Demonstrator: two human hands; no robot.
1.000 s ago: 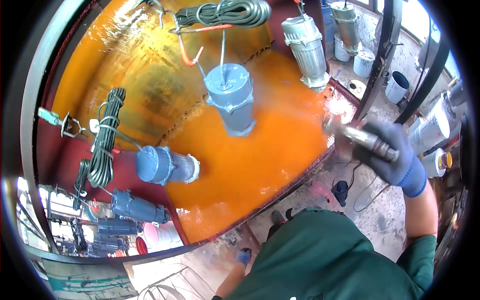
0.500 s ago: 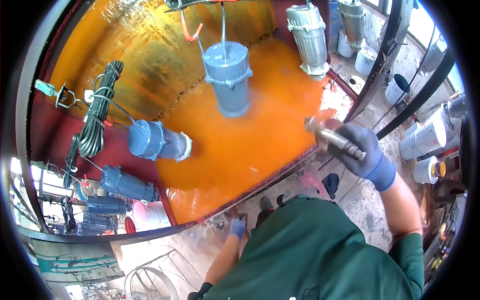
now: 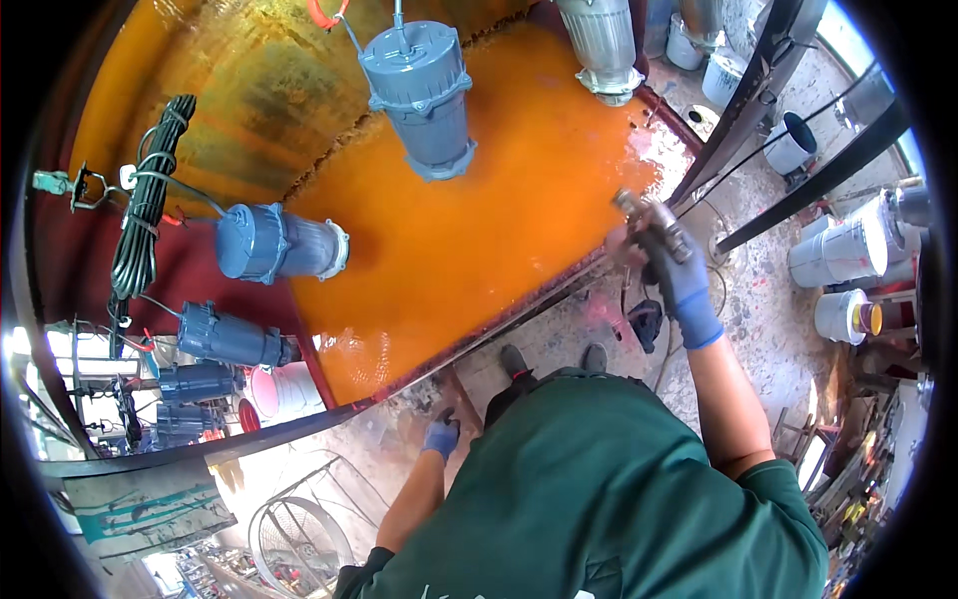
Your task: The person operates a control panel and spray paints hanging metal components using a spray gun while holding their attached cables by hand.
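Spray gun [image 3: 668, 230]: we hold it by the near edge of the orange basin [image 3: 469, 245], toward its right end.
Right grip [image 3: 679, 270]: wrapped around our gun.
Left grip [image 3: 441, 435]: lowered outside the near edge; we cannot tell whether it is spread or closed.
Blue-grey cylinder [image 3: 424, 105]: hangs over the basin.
Silver cylinder [image 3: 602, 50]: near the right edge.
Tilted blue cylinder [image 3: 274, 245]: by the left edge.

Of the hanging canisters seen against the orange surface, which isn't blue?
The silver canister, rightmost of them, cut by the picture's top, beyond the right hand; the central canister and left canister both have blue tops.
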